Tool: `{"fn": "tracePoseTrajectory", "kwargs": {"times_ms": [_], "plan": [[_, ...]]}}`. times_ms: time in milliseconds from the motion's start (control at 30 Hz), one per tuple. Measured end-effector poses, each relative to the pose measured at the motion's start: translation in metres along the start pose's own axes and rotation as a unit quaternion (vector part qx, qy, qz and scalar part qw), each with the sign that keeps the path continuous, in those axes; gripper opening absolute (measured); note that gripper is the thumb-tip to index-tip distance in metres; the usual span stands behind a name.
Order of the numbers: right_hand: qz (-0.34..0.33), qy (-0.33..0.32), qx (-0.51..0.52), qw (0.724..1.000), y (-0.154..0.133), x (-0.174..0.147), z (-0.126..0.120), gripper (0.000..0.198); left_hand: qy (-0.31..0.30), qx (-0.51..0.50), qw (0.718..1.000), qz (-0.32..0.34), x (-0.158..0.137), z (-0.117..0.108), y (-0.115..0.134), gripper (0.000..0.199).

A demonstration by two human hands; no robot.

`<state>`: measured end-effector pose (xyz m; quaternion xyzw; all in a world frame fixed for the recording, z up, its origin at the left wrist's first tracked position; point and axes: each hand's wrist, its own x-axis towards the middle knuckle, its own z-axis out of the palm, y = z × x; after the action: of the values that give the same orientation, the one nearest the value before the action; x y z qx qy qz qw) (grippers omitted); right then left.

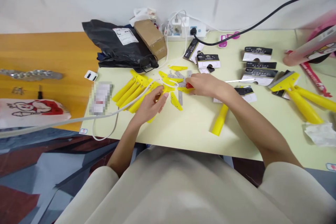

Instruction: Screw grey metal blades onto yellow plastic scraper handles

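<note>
My right hand (207,84) is closed around the red handle (189,85) of a screwdriver. A thin metal shaft (240,81) shows beyond my right wrist, in line with the handle. My left hand (152,105) has bent fingers, with the thumb apart from them, over the yellow scraper parts; nothing is plainly held in it. Beside it lie several yellow scraper handles (127,89). Between my hands are loose yellow plates (175,101) and grey metal blades (180,96). A white cable (136,98) crosses over this pile.
Black-and-white packaging cards (208,61) lie at the back and right. Assembled yellow scrapers (301,101) lie at right; a lone yellow handle (219,122) is near the front. A black bag (118,52), brown box (151,36) and power strip (186,34) stand along the wall.
</note>
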<state>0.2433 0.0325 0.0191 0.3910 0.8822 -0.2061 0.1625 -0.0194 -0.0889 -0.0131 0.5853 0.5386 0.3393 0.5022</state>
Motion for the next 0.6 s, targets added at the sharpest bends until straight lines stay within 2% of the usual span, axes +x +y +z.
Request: {"fn": "tracePoseTrajectory", "kwargs": {"times_ms": [67,167,267,467,600], "plan": [[-0.003,0.0,-0.004,1.0,0.003,-0.001,0.001,0.03,-0.024,-0.115,0.992,-0.038,0.018,0.012,-0.004,0.035],[0.003,0.0,-0.004,1.0,0.007,-0.004,0.0,0.03,-0.044,-0.214,0.975,-0.051,0.04,0.026,-0.012,0.033],[0.008,0.002,0.01,1.0,0.011,-0.008,-0.002,0.026,-0.047,-0.252,0.966,-0.048,0.047,0.033,-0.015,0.033],[-0.02,0.021,0.056,0.998,0.023,-0.018,-0.014,0.009,-0.039,-0.299,0.952,-0.057,0.039,0.035,-0.01,0.059],[-0.029,0.062,0.07,0.995,0.027,-0.032,-0.029,0.01,-0.051,-0.336,0.938,-0.071,0.036,0.036,-0.01,0.062]]}}
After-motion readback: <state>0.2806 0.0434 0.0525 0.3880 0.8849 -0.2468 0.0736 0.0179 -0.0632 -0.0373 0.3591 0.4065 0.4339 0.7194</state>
